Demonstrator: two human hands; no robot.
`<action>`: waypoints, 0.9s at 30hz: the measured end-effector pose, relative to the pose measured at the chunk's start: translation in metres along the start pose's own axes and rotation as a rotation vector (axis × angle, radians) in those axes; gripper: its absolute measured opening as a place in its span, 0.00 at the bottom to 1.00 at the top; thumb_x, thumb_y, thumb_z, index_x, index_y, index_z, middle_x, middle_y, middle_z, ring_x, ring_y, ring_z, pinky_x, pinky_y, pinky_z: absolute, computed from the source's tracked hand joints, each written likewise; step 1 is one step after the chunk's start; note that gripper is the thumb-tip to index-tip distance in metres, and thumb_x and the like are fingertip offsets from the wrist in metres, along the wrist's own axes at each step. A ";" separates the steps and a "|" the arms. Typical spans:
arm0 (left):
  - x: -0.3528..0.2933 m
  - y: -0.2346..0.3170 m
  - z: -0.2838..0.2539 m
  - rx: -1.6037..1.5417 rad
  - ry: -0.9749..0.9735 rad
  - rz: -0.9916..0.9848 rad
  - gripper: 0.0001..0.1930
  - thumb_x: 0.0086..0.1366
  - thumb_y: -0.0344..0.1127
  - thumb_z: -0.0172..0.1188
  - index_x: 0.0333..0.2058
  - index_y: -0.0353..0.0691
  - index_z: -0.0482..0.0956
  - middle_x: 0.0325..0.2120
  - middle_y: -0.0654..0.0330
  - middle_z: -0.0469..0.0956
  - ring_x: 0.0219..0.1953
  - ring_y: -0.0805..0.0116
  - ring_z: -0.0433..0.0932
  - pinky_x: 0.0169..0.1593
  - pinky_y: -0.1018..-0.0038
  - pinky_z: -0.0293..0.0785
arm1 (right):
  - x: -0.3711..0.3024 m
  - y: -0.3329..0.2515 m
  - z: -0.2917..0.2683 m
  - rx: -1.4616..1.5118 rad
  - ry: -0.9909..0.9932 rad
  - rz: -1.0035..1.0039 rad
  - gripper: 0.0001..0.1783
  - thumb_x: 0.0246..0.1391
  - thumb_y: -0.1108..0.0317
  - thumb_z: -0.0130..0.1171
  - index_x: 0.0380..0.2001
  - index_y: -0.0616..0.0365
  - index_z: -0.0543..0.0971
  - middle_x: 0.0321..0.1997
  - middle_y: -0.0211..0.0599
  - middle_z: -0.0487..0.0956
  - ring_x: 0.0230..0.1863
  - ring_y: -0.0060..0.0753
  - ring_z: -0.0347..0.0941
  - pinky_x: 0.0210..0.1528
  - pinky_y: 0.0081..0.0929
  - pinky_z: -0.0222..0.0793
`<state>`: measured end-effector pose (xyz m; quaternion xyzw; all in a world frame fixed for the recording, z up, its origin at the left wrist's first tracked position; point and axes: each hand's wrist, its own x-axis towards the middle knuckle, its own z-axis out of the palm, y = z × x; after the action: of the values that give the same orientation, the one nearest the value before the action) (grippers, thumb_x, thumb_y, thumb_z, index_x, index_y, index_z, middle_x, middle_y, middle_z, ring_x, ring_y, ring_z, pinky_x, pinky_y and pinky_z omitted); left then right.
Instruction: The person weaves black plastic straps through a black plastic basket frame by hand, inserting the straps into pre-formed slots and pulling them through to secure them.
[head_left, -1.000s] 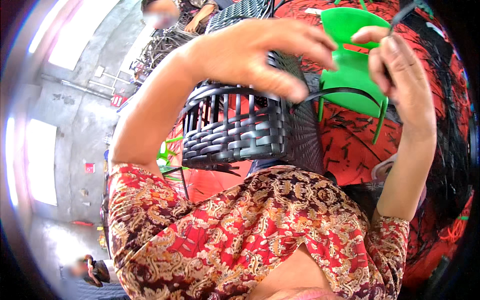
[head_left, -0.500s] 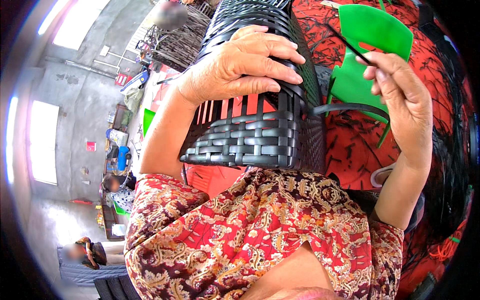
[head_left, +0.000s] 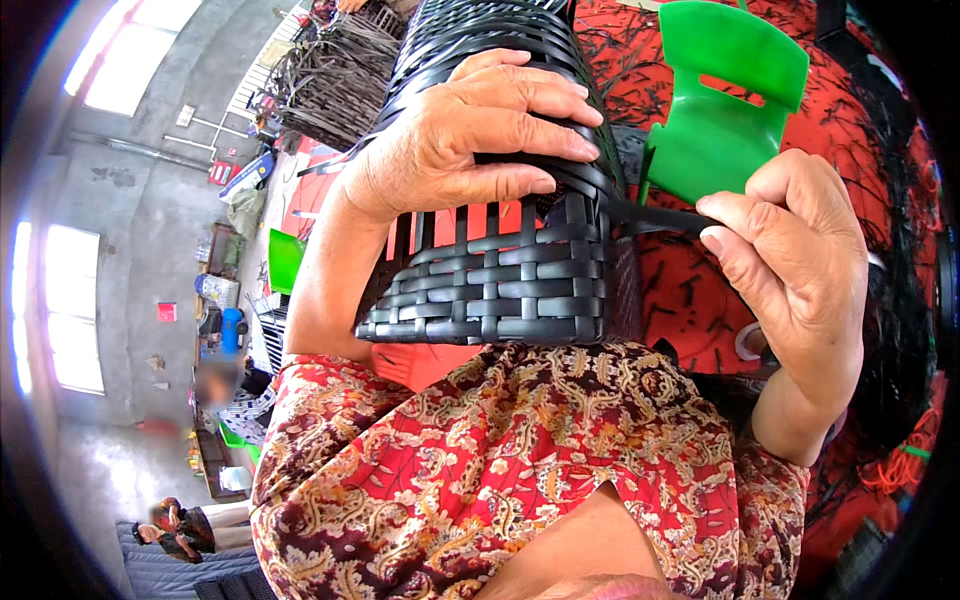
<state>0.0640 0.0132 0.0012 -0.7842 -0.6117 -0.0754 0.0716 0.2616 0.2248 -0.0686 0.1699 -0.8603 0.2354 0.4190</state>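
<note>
A black woven piece [head_left: 490, 290] of flat, glossy strips rises from near my chest to the top of the picture. My left hand [head_left: 495, 130] lies across its upper side with the fingers stretched out, thumb just above an open gap in the weave. Off to the right, my right hand [head_left: 800, 240] pinches a black strip [head_left: 655, 217] between thumb and fingers. That strip runs out from the right edge of the weave, nearly straight. Its far end is hidden in the hand.
Beyond my right hand stands a green plastic chair [head_left: 725, 110]. Cut black scraps litter the red floor [head_left: 690, 300]. A large pile of black strips [head_left: 885, 330] lies at the far right, a strip bundle [head_left: 335, 75] at the upper left. Two people are in the left background.
My right hand has come down and closer around the strip. The strip, curved in a loop before, is now drawn nearly straight. My left hand stays on the weave.
</note>
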 end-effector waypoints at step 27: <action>0.002 -0.003 0.032 -0.220 0.259 -0.026 0.08 0.53 0.24 0.64 0.33 0.41 0.82 0.45 0.56 0.78 0.45 0.63 0.78 0.50 0.69 0.72 | 0.040 0.003 -0.020 -0.333 -0.498 -0.098 0.07 0.43 0.72 0.63 0.27 0.63 0.78 0.24 0.40 0.68 0.27 0.41 0.68 0.28 0.33 0.63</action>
<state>0.0626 0.0228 -0.0295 -0.7630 -0.5956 -0.2433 0.0623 0.2489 0.2340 -0.0263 0.1928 -0.9541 0.0215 0.2283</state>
